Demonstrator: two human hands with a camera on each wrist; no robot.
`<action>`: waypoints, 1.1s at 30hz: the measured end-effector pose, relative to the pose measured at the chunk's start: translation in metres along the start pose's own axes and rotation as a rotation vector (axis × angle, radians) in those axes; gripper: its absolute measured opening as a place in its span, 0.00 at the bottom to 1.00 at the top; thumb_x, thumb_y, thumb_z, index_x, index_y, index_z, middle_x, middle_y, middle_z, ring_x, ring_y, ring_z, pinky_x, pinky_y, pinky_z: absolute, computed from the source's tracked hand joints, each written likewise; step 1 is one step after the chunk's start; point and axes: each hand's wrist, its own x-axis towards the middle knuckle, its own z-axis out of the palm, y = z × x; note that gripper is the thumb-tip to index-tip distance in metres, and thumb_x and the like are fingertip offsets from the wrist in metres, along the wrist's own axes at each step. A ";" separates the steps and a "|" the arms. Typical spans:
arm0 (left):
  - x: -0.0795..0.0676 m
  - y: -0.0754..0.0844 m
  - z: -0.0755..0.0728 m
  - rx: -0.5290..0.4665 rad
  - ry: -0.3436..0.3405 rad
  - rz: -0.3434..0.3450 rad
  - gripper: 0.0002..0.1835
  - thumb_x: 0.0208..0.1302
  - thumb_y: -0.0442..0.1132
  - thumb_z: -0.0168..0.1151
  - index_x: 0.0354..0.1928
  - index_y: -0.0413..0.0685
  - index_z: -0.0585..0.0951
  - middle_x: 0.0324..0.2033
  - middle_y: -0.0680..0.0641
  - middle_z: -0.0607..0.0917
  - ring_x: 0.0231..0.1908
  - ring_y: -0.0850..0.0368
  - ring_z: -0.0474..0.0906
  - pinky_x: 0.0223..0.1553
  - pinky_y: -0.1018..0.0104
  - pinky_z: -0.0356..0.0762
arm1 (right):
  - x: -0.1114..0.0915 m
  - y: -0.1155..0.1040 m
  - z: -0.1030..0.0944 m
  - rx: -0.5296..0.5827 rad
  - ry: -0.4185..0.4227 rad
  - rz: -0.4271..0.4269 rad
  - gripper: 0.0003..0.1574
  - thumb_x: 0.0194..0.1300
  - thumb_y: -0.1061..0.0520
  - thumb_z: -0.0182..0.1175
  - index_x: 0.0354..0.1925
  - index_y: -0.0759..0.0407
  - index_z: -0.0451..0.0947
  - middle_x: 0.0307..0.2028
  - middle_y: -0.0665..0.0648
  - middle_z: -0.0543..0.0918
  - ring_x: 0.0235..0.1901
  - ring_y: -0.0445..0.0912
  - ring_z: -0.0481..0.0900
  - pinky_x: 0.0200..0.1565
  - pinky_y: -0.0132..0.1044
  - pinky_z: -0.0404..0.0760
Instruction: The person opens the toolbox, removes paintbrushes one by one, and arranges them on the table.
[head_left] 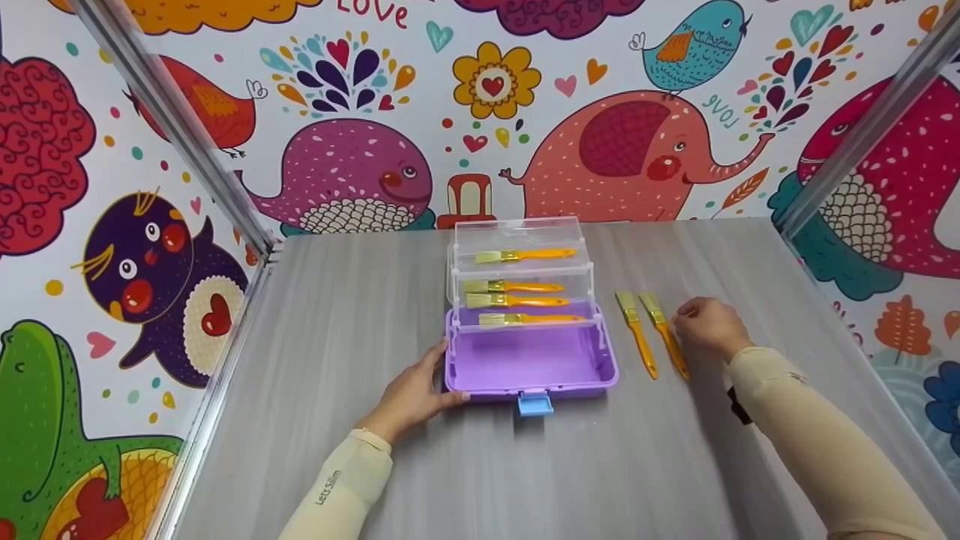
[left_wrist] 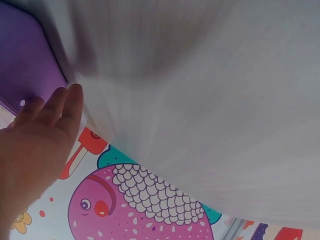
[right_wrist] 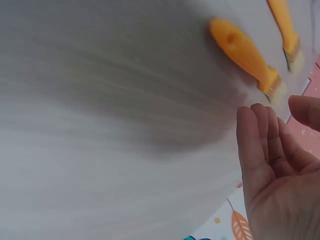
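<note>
A purple box (head_left: 525,391) stands unfolded, its clear tiered trays (head_left: 517,234) raised behind the bare purple bottom. Several paintbrushes with orange handles lie across the trays, among them a top paintbrush (head_left: 551,254). My left hand (head_left: 412,394) rests on the box's left front corner, thumb at the front rim, fairly straight fingers along the side wall (left_wrist: 30,55). On the table to the right lie two more paintbrushes, a left one (head_left: 637,337) and a right one (head_left: 666,337). My right hand (head_left: 709,324) is just beside the right one, thumb apart from the fingers, holding nothing.
A light blue latch (head_left: 535,404) hangs down at the box's front. The grey wood-grain table (head_left: 337,300) is bounded by metal posts (head_left: 180,135) and walls printed with cartoon animals, including an elephant (head_left: 555,180).
</note>
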 end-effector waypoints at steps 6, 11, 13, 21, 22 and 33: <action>0.000 -0.002 0.000 -0.006 -0.004 -0.005 0.56 0.54 0.57 0.75 0.78 0.46 0.56 0.71 0.37 0.66 0.65 0.35 0.67 0.65 0.43 0.64 | 0.006 -0.019 -0.018 -0.037 -0.033 -0.048 0.26 0.71 0.46 0.59 0.56 0.65 0.76 0.49 0.66 0.80 0.43 0.58 0.76 0.45 0.48 0.81; -0.001 -0.003 0.000 -0.008 -0.001 0.002 0.56 0.54 0.58 0.75 0.77 0.45 0.56 0.70 0.37 0.67 0.65 0.35 0.67 0.64 0.43 0.65 | 0.012 -0.045 -0.031 -0.074 -0.029 -0.127 0.26 0.71 0.45 0.59 0.57 0.63 0.77 0.52 0.66 0.79 0.48 0.60 0.75 0.52 0.56 0.78; -0.001 -0.003 0.000 -0.007 -0.003 0.001 0.56 0.53 0.58 0.75 0.77 0.46 0.56 0.70 0.37 0.68 0.65 0.35 0.68 0.64 0.42 0.65 | 0.014 -0.058 -0.036 -0.092 -0.021 -0.167 0.26 0.71 0.46 0.60 0.57 0.63 0.77 0.52 0.66 0.80 0.48 0.60 0.75 0.53 0.58 0.78; -0.002 -0.004 -0.001 0.000 -0.013 -0.013 0.56 0.54 0.59 0.74 0.78 0.46 0.55 0.70 0.37 0.68 0.65 0.35 0.68 0.64 0.42 0.65 | 0.021 -0.113 -0.043 -0.147 -0.002 -0.326 0.20 0.71 0.53 0.60 0.54 0.65 0.80 0.49 0.65 0.83 0.46 0.59 0.79 0.50 0.58 0.80; -0.002 -0.003 -0.002 -0.001 -0.013 -0.013 0.56 0.54 0.59 0.74 0.78 0.46 0.55 0.70 0.37 0.68 0.65 0.35 0.67 0.64 0.42 0.65 | 0.022 -0.119 -0.042 -0.143 0.000 -0.339 0.19 0.71 0.53 0.60 0.54 0.64 0.80 0.48 0.64 0.83 0.46 0.59 0.80 0.49 0.57 0.81; 0.000 -0.001 0.000 -0.007 -0.005 0.004 0.56 0.53 0.58 0.75 0.78 0.46 0.56 0.70 0.37 0.68 0.65 0.35 0.68 0.65 0.43 0.64 | 0.024 -0.177 -0.025 -0.151 0.003 -0.460 0.18 0.67 0.57 0.64 0.53 0.61 0.83 0.45 0.59 0.84 0.42 0.55 0.81 0.47 0.52 0.83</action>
